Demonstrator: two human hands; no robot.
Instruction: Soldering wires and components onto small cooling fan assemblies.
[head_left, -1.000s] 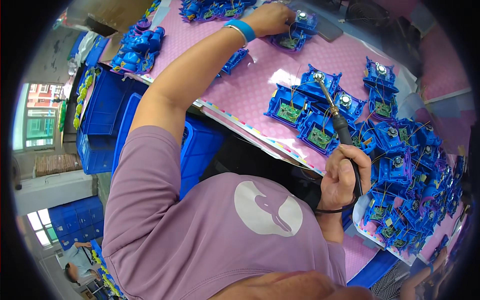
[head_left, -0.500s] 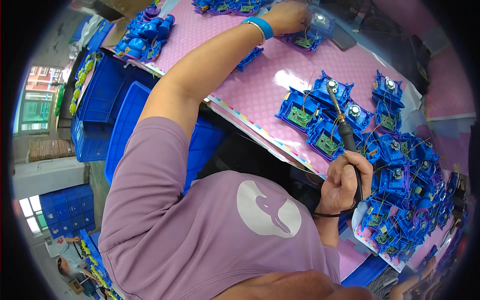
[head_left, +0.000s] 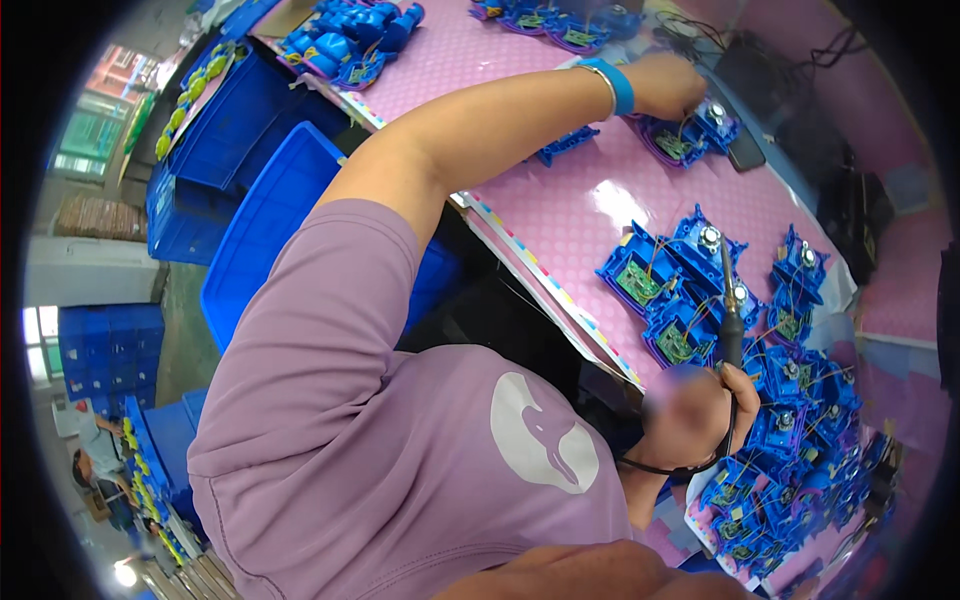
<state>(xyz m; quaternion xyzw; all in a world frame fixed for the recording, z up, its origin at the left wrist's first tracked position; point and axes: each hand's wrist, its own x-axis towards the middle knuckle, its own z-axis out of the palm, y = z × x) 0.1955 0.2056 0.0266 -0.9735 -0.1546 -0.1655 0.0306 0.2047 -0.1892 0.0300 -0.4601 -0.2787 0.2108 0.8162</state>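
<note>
My right hand (head_left: 700, 415) is closed around the dark handle of a soldering iron (head_left: 733, 335), whose cord hangs by the wrist. The iron's tip is close to a round silver part in an opened blue plastic housing (head_left: 683, 240); whether it touches cannot be told. Beside it lies another housing half with a green circuit board (head_left: 637, 283) and thin wires. My left arm reaches across the table, a blue band at the wrist. My left hand (head_left: 668, 86) is curled at the edge of a farther blue housing (head_left: 672, 143); its fingertips are mostly hidden.
Many more wired housings (head_left: 790, 420) are heaped at the right. Blue parts (head_left: 350, 40) and a row of housings (head_left: 560, 25) lie along the far side of the pink table (head_left: 520, 205). A dark flat object (head_left: 746, 152) and cables lie behind. A blue bin (head_left: 265, 235) stands left.
The view has shifted, so the table appears farther right and lower. My left hand has moved slightly right along the farther housing. The right hand still grips the soldering iron near the same housing.
</note>
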